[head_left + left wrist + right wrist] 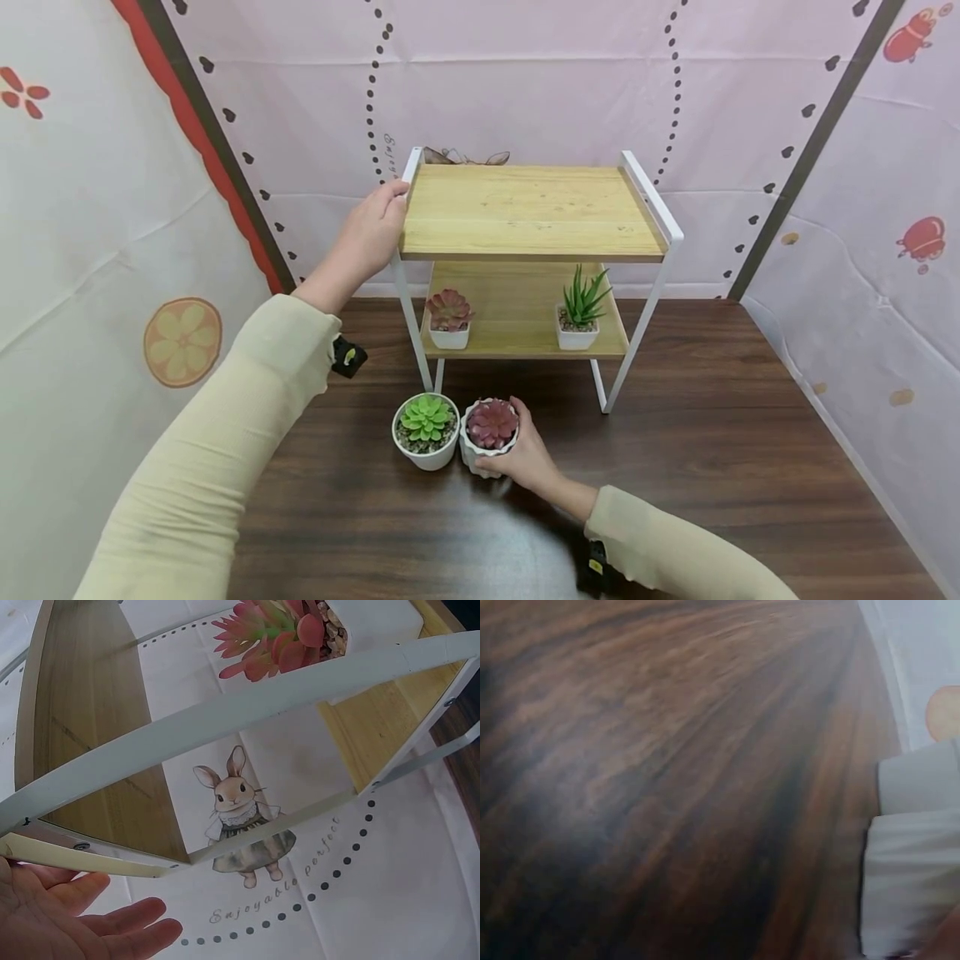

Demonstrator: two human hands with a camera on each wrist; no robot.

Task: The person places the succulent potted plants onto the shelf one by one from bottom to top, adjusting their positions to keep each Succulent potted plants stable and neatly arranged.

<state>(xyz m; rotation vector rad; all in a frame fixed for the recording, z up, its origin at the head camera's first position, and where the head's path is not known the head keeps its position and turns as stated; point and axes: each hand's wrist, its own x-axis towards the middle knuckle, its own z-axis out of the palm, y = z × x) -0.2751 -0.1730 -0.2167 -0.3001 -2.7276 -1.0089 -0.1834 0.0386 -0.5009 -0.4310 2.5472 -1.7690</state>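
Observation:
My right hand [528, 454] grips a white ribbed pot [474, 457] with a dark red succulent [492, 423], thumb and fingers on opposite sides of the rim. Part of a white pot [911, 877] shows at the right wrist view's edge. Directly left stands a round white pot with a bright green succulent [426, 417]. Up at the two-tier shelf [525, 208], my left hand [375, 229] holds the upper left end of its white metal frame. In the left wrist view, the left hand's outer fingers [131, 930] extend beyond the rail.
On the lower wooden tier [510, 321] sit a square pot with a reddish succulent [450, 310] at left and one with a spiky green plant [581, 302] at right. The shelf's white legs stand on the dark wood table [712, 417]. Patterned cloth [540, 83] surrounds the table.

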